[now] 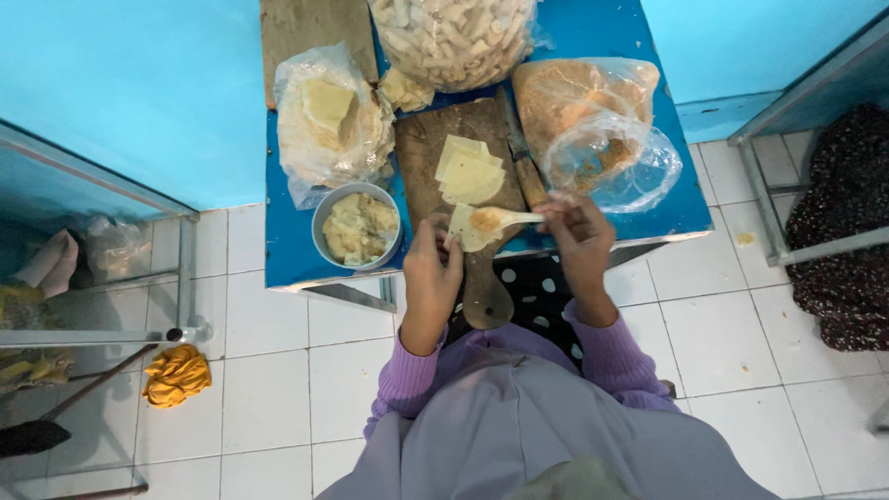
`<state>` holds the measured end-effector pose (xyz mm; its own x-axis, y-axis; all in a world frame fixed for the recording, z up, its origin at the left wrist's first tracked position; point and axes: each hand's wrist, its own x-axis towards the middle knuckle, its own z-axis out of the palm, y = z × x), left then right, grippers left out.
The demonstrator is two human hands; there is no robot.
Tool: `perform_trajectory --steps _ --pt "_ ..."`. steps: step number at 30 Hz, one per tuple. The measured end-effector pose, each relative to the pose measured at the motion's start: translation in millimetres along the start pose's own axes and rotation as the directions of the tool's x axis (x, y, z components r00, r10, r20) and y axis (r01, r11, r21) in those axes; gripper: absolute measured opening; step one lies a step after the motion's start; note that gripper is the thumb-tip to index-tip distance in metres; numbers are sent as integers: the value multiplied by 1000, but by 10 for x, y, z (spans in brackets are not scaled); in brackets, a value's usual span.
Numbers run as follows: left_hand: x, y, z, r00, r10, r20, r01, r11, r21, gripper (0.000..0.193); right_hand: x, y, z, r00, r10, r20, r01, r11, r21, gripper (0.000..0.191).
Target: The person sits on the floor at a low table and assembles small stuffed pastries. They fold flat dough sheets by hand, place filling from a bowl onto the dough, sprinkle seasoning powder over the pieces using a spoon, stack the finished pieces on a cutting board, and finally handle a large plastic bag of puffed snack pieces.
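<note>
My left hand [431, 268] pinches a pale wrapper [466, 229] at the near end of the cutting board [435, 153], my right hand [576, 231] fingers clamp the spoon [505, 219] putting filling on it; I judge folding needs care.

Three clear plastic bags sit on the blue table [287, 250]: wrappers bag [329, 120] left, pale pieces bag [454, 37] middle, crumbs bag [593, 120] right.

Light: bright, even, overhead | Shadows: soft, faint under table [287, 250] | Glare: sheen on plastic bags [611, 157] and floor tiles [269, 380] | Focus: mostly sharp, hands slightly soft | Edges: wide-angle bending
</note>
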<state>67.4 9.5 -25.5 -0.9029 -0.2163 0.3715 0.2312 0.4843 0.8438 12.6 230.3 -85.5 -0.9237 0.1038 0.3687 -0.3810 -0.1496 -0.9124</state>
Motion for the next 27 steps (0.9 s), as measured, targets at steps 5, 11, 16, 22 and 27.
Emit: perform_trajectory --steps 5,11,16,22,27 --pt "22 -74 14 999 -9 -48 8 1000 -21 30 -49 19 125 981 -156 117 165 984 -67 34" --pt "20 -131 40 998 -4 -70 1 999 -50 32 -128 -188 82 843 -457 284 536 763 -363 21" --pt "23 -90 47 997 17 -74 -20 999 -37 30 -113 -213 19 799 -549 247 596 666 -448 19" --pt "3 -20 11 990 135 -41 -135 991 -13 14 134 -260 -466 745 -650 -151 462 666 -585 32" --pt "14 -3 5 973 229 3 -229 971 71 14 349 -355 -549 851 -524 -23 202 367 -908 49"
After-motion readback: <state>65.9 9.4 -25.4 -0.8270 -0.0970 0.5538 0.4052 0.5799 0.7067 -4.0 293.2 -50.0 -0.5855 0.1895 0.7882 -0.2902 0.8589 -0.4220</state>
